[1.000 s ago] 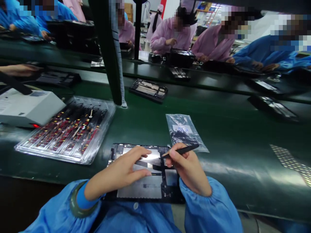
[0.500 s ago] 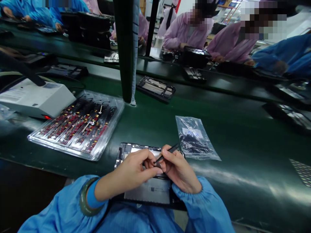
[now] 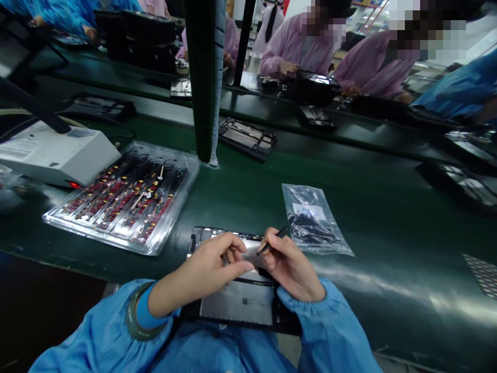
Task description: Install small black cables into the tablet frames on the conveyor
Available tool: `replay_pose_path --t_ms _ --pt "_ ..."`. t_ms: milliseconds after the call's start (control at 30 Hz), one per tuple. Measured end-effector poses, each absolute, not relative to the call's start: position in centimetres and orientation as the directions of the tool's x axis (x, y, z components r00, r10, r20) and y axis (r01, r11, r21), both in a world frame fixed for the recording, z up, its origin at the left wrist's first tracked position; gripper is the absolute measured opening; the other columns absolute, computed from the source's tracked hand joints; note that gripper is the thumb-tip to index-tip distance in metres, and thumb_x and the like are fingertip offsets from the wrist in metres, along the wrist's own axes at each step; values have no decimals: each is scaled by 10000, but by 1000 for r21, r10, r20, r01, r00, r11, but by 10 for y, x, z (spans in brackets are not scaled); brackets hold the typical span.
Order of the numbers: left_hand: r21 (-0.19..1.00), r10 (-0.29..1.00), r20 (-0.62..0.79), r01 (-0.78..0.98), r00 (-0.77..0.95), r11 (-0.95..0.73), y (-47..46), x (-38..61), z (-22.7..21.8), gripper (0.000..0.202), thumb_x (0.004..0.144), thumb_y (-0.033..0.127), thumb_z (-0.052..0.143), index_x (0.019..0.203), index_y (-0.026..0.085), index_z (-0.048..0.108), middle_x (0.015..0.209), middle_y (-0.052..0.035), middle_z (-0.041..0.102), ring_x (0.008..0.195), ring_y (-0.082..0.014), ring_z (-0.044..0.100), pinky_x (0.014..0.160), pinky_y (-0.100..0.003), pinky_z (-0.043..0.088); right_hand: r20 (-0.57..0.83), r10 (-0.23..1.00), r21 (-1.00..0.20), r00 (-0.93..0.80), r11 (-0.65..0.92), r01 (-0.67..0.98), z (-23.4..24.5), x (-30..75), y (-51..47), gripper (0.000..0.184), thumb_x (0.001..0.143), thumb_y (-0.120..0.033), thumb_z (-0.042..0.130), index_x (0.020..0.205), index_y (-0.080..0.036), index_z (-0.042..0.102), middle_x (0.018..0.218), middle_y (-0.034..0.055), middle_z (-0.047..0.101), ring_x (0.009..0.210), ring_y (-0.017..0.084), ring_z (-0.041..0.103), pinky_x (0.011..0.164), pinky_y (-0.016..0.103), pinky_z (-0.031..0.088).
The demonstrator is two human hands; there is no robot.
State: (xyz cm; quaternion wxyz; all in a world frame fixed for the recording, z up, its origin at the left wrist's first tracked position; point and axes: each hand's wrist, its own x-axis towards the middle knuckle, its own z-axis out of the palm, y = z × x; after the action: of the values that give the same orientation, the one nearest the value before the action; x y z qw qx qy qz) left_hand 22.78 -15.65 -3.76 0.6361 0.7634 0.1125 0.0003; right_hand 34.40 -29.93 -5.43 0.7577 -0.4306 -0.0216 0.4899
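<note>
Below me lies an open tablet-like device [image 3: 236, 305] with a silvery inner panel and a black frame, partly covered by my hands. My left hand [image 3: 219, 261] hovers over its upper half, fingers curled and thumb apart from the index finger; nothing shows in the gap, though the palm is hidden. Black tweezers [image 3: 277, 239] are pinched in my right hand [image 3: 285, 261], their tip pointing down and left toward my left fingers. The two hands are apart. Just beyond my right hand is a clear plastic bag [image 3: 316, 220] of small black parts.
At the left, a clear tray [image 3: 155, 247] holds several circuit boards beside a white box-shaped unit [image 3: 58, 155] with a red light. A green post [image 3: 202, 77] rises ahead. Another device frame [image 3: 248, 137] lies behind it. Co-workers [image 3: 298, 46] sit across the bench.
My right hand and the tweezers have drawn slightly away from my left hand, opening a gap between them. The left thumb and index finger are further apart.
</note>
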Motion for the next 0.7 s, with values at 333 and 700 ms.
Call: replay_pose_path --t_ms 333,700 --pt "960 199 154 -99 968 -263 -163 224 -46 239 856 234 596 1093 201 595 995 -39 559 635 -59 573 471 -130 528 -368 817 -639 445 126 -759 -59 341 -294 281 732 -358 778 633 -151 615 488 -27 583 370 13 440 410 95 349" --pt "905 241 361 -276 901 -324 -162 227 -44 144 869 135 578 983 163 661 868 -34 612 629 -72 617 549 -168 549 -302 855 -615 420 162 -772 -64 334 -289 275 778 -392 732 672 -176 598 407 -60 481 401 49 390 453 140 326"
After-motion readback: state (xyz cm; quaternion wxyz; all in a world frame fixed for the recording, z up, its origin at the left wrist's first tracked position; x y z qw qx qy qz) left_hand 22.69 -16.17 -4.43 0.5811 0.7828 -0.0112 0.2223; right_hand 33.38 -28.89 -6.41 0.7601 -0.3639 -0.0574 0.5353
